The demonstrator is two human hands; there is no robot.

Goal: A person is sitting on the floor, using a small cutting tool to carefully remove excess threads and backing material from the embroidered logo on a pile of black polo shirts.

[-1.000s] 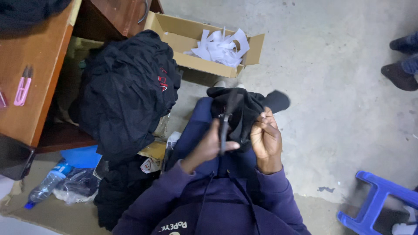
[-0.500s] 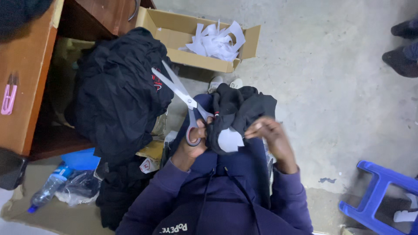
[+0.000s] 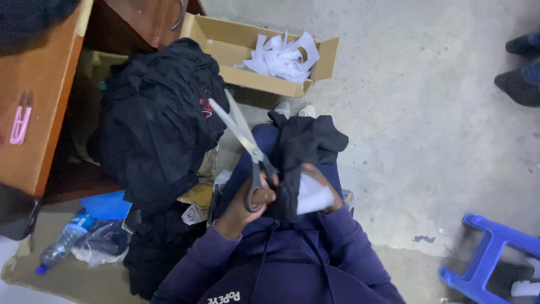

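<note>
My left hand [image 3: 251,204] grips the grey handles of a large pair of scissors [image 3: 242,132]. The blades stand apart and point up and to the left. My right hand [image 3: 322,181] holds a black garment [image 3: 304,143] on my lap, with a white patch [image 3: 313,196] pressed under its fingers. The scissors' pivot sits right beside the left edge of the garment. My purple sleeves fill the bottom of the view.
A heap of black clothes [image 3: 157,124] lies to the left, against a wooden desk [image 3: 39,101] that carries pink snips [image 3: 21,121]. A cardboard box [image 3: 264,84] holding white scraps [image 3: 281,56] stands ahead. Plastic bottle [image 3: 62,245] lower left, blue stool [image 3: 489,259] lower right, another person's shoes [image 3: 520,84] far right.
The scissors went from shut and upright to blades apart, tilted up-left. A white patch appeared on the garment and now sits under my right hand.
</note>
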